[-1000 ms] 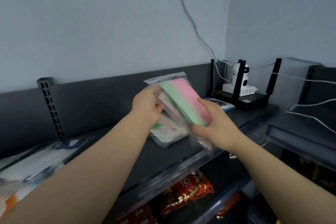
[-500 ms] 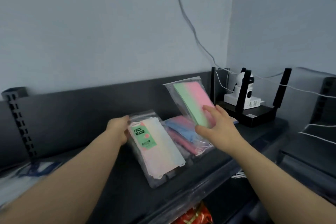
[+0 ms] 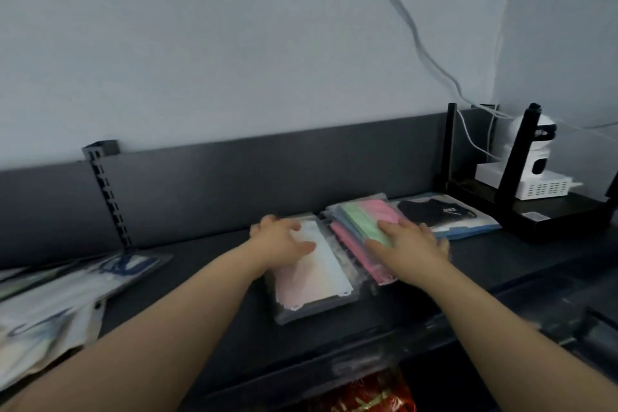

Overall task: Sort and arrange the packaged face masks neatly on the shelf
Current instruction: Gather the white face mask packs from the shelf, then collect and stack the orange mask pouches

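While being pressed flat, seemingly to square edges: pale mask pack (image 3: 317, 281), one, under left grip (image 3: 281, 237), fingers spread, clasping nothing; coloured mask pile (image 3: 357, 214), three packs at least, under right grip (image 3: 411, 244), likewise flat; black mask pack (image 3: 438, 212), one, just beside; all on shelf (image 3: 207, 274)

Two mask packs (image 3: 314, 274) side by side on shelf (image 3: 207, 281), router (image 3: 535, 211) right.

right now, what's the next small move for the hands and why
Probably slide the pastel pack back with the left hand: it lies nearer the front edge of the shelf than the green-pink pack under the right hand, so the two are not in line.
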